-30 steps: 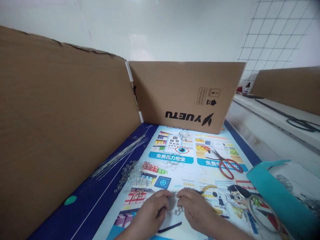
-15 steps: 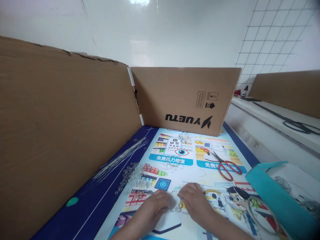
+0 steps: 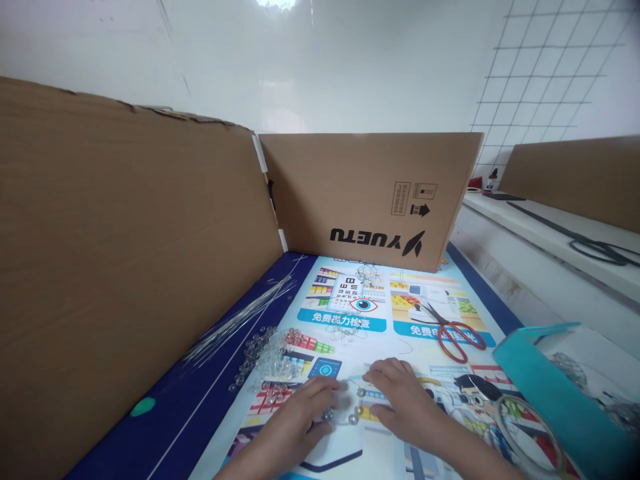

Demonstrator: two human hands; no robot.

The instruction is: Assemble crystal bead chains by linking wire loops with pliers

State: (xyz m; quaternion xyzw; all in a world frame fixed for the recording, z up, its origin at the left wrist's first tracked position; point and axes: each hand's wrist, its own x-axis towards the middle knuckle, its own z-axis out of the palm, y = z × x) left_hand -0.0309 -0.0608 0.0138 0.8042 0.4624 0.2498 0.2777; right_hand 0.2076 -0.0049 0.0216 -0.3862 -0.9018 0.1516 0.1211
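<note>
My left hand (image 3: 300,417) and my right hand (image 3: 403,397) rest close together on the printed mat (image 3: 440,300) at the near edge. Between them lies a thin wire strung with a few clear beads (image 3: 350,412); the fingertips of both hands pinch its ends. A heap of loose clear beads (image 3: 267,353) lies just beyond my left hand. A bundle of thin silver wires (image 3: 240,315) stretches along the mat's dark blue left border. Yellow-handled pliers (image 3: 425,381) lie partly hidden behind my right hand.
Red-handled scissors (image 3: 453,330) lie on the mat to the right. A teal box (image 3: 555,387) and a wire ring (image 3: 530,427) sit at the right edge. Cardboard walls stand at the left (image 3: 125,267) and the back (image 3: 370,193). Small wire pieces (image 3: 367,272) lie near the back wall.
Both hands have slid a little forward on the mat and spread apart. The beaded wire between them now shows more clearly.
</note>
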